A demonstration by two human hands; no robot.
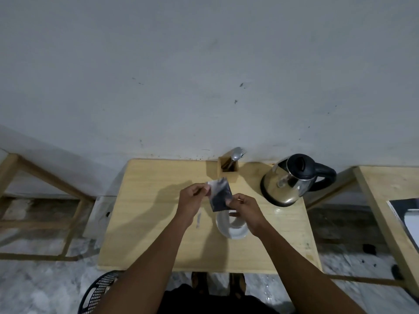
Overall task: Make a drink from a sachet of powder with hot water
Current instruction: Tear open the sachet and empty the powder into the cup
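Head view: the dark sachet [220, 198] is held in the air just above the white cup [231, 226], between both hands. The left hand [192, 200] pinches its upper left corner, and the right hand [246, 209] pinches its lower right edge. Its long axis runs from the cup's rim toward the wall, leaning slightly left. The cup stands on the wooden table [147, 223]; its contents cannot be made out. Behind it, a wooden holder [227, 173] keeps a spoon [235, 154] and fork upright. A kettle [292, 180] stands to the right.
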